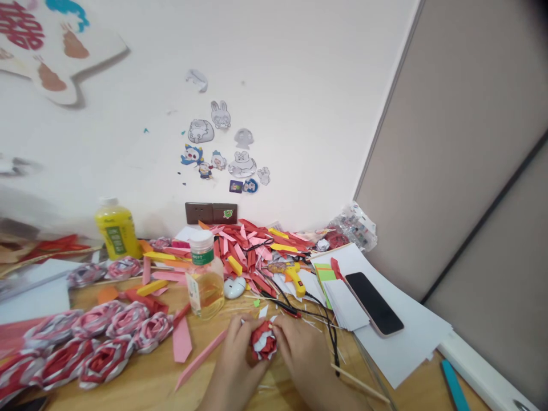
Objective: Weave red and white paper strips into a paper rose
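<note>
Between both hands, low in the middle of the head view, is a small red and white paper rose (264, 341). My left hand (237, 355) grips it from the left, fingers curled around its side. From the right, my right hand (299, 355) pinches its upper edge with thumb and forefinger. A white strip end sticks up above the rose. To the left, finished-looking striped paper roses (106, 361) lie in rows, some red and white, others pink and white. A pink paper strip (201, 359) rests beside my left hand.
A bottle of amber drink (205, 279) and a white earbud case (234, 287) stand behind the hands. Beyond lies a heap of folded paper strips (244, 245) with a yellow glue gun (294, 278). A phone (374, 302) on paper, a wooden stick (362, 383) and a yellow bottle (116, 231) flank them.
</note>
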